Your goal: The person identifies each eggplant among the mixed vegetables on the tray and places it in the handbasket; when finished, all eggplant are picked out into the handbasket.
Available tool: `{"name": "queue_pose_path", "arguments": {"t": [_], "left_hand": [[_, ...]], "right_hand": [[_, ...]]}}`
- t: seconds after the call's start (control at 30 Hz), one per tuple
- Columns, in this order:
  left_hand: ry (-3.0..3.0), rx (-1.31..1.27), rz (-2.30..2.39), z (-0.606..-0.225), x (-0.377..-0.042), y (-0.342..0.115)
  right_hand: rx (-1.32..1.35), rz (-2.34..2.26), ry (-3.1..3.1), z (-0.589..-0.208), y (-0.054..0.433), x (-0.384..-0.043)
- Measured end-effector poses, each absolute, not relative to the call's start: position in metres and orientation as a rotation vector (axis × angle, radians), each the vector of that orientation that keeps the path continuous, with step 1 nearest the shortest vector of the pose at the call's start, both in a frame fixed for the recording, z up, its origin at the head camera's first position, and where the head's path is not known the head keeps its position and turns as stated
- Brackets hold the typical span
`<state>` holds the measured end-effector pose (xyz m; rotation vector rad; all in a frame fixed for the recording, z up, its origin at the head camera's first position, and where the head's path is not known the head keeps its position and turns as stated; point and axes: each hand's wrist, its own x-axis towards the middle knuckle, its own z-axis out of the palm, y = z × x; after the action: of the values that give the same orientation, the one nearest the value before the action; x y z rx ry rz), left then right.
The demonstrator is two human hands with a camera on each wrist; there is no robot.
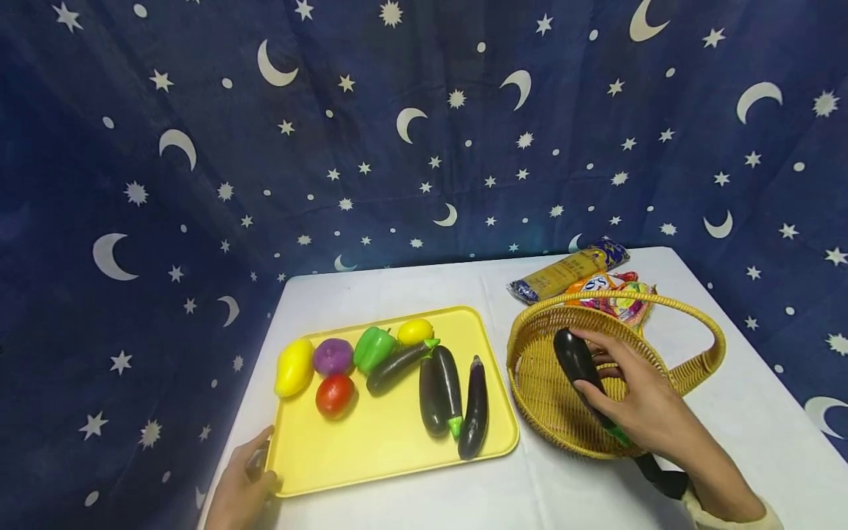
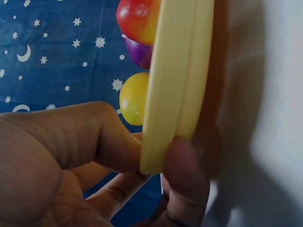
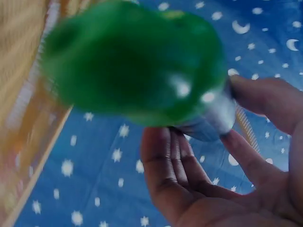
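My right hand point(image 1: 639, 397) holds a dark eggplant point(image 1: 575, 357) over the wicker basket point(image 1: 533, 386), thumb on one side and fingers on the other. Its green cap point(image 3: 132, 61) looms large and blurred in the right wrist view. With my left hand point(image 1: 240, 478) I grip the near left corner of the yellow tray point(image 1: 371, 462); thumb and fingers pinch the tray's rim point(image 2: 175, 90) in the left wrist view. Several more eggplants point(image 1: 475, 412) lie on the tray's right half. Beside them are a green bell pepper point(image 1: 373, 350) and a lemon point(image 1: 414, 331).
A red tomato point(image 1: 335, 396), a purple round vegetable point(image 1: 333, 357) and a yellow mango-like fruit point(image 1: 294, 368) sit at the tray's left. The basket's arched handle point(image 1: 702, 324) rises at its right. Behind it lie a noodle packet point(image 1: 570, 271) and colourful snack bags point(image 1: 612, 283).
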<state>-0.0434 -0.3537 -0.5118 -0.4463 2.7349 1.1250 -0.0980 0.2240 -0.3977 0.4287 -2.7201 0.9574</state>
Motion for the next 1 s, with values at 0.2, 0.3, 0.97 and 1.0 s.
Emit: {"name": "queue_pose_path", "arguments": {"t": [0.2,0.3,0.97,1.0], "left_hand": [[2.726,-0.464,1.111,-0.506,-0.048,-0.355],[2.724,-0.458,1.118,-0.505,-0.047,-0.355],[2.721,-0.485,1.079,-0.513,-0.048,-0.354],[2.718,-0.483,1.073,-0.513,-0.047,-0.354]], "right_hand": [[0.445,0.791,-2.861,-0.407,0.248,-0.144],[0.457,0.725,-2.978,-0.416,0.247,-0.168],[1.1,0.078,-3.077,-0.43,0.235,-0.23],[1.111,0.068,-3.079,-0.432,0.236,-0.23]]}}
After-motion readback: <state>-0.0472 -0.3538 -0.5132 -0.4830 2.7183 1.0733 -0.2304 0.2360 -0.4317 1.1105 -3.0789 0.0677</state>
